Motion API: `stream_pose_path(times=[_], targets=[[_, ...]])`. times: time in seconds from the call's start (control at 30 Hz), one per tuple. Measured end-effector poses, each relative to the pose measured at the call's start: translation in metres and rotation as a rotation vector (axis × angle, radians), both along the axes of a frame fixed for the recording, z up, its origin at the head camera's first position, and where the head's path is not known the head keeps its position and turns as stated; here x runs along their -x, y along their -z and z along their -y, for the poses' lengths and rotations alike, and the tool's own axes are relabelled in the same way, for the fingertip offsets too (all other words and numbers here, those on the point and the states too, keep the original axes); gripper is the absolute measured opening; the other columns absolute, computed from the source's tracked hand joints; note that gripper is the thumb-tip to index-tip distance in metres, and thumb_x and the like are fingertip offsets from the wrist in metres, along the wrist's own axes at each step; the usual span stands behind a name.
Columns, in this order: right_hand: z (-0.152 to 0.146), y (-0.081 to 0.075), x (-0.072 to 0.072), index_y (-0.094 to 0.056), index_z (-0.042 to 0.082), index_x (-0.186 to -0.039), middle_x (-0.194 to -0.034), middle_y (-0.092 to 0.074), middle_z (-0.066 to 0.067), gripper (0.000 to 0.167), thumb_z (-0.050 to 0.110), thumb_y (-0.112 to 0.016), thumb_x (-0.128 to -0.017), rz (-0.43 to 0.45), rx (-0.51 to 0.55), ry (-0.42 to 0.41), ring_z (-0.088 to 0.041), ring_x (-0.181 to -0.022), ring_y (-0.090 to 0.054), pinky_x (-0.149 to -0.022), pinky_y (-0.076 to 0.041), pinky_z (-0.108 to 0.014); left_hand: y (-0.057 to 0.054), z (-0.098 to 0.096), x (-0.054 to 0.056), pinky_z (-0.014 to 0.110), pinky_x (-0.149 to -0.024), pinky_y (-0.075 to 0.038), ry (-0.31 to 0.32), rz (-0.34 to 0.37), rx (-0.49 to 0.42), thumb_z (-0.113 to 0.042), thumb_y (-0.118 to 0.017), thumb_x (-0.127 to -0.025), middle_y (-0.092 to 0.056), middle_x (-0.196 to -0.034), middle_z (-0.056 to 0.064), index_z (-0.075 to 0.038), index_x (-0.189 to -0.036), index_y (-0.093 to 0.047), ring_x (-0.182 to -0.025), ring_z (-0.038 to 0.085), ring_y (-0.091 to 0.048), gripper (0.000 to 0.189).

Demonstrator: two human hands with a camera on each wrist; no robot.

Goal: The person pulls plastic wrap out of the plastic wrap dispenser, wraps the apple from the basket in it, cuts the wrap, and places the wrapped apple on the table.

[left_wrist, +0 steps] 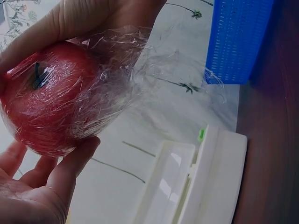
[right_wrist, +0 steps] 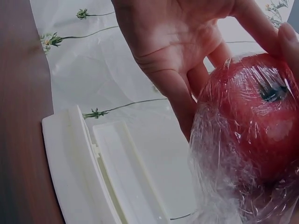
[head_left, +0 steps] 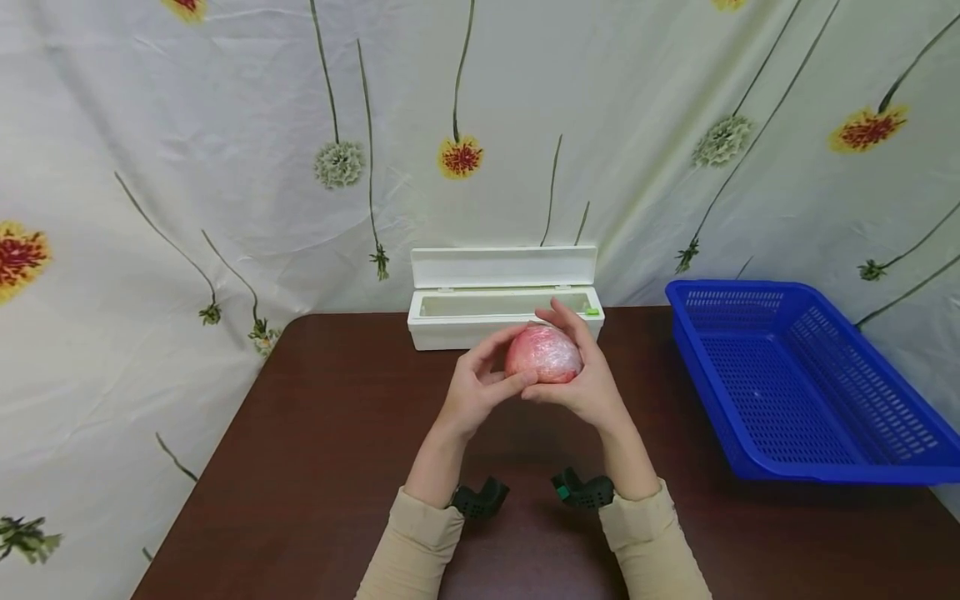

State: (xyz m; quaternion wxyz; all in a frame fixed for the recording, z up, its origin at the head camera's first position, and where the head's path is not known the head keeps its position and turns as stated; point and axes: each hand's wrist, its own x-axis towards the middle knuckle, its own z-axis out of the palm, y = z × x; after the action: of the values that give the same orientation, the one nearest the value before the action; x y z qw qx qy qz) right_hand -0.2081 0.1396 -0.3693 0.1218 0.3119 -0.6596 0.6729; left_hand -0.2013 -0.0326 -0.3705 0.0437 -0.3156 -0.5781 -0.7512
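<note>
A red apple [head_left: 543, 354] wrapped in clear plastic film is held between both hands, above the table and in front of the white box. My left hand [head_left: 474, 387] grips its left side with curled fingers and thumb. On the other side, my right hand [head_left: 588, 379] grips it with the thumb low and the fingers round the top. The left wrist view shows the dark stem under the film, and crumpled loose film [left_wrist: 110, 88] sticking out from one side. Bunched film [right_wrist: 219, 172] also shows in the right wrist view.
An oblong white box [head_left: 502, 332] with its lid [head_left: 504, 267] raised stands at the table's back edge. A blue plastic basket [head_left: 705, 392] sits at the right. The brown table [head_left: 315, 467] meets a flower-patterned cloth [head_left: 247, 108] behind.
</note>
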Motion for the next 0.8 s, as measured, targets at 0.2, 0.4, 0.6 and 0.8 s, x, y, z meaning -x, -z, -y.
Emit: stream_pose_path(times=[0.2,0.4,0.6,0.8], targets=[[0.000,0.002,0.000,-0.024,0.010,-0.148,-0.142,-0.038,-0.014,0.108,0.020,-0.088,-0.062,0.022,0.000,-0.011,-0.025,-0.122,-0.040,-0.091,-0.045,-0.027,0.000,-0.001,0.000,0.033,-0.086,-0.050,-0.017,0.031,-0.008,-0.032,-0.078,-0.077,-0.052,-0.125,0.016,0.005,-0.131,-0.048,-0.109,0.026,-0.051,0.072],[0.004,0.002,-0.001,-0.028,0.014,-0.146,-0.137,-0.041,-0.013,0.102,0.003,-0.086,-0.063,0.119,-0.026,0.019,-0.025,-0.118,-0.042,-0.088,-0.048,-0.028,0.000,0.000,0.000,0.033,-0.088,-0.050,-0.041,0.039,-0.014,-0.034,-0.078,-0.077,-0.051,-0.125,0.017,0.005,-0.131,-0.048,-0.111,0.027,-0.050,0.073],[0.000,0.000,-0.003,-0.036,0.020,-0.142,-0.129,-0.045,-0.014,0.094,0.009,-0.087,-0.064,0.220,-0.147,0.113,-0.031,-0.107,-0.046,-0.067,-0.054,-0.033,0.000,0.005,0.001,0.034,-0.083,-0.052,-0.043,0.047,0.064,-0.035,-0.078,-0.077,-0.051,-0.126,0.016,0.000,-0.131,-0.049,-0.109,0.028,-0.051,0.071],[-0.003,-0.002,-0.001,-0.039,0.019,-0.142,-0.129,-0.046,-0.015,0.083,0.013,-0.082,-0.071,0.258,-0.199,0.153,-0.031,-0.110,-0.047,-0.081,-0.053,-0.039,0.001,0.012,0.002,0.038,-0.083,-0.052,-0.060,0.015,0.213,-0.030,-0.074,-0.081,-0.048,-0.133,0.015,-0.006,-0.138,-0.045,-0.106,0.033,-0.059,0.069]])
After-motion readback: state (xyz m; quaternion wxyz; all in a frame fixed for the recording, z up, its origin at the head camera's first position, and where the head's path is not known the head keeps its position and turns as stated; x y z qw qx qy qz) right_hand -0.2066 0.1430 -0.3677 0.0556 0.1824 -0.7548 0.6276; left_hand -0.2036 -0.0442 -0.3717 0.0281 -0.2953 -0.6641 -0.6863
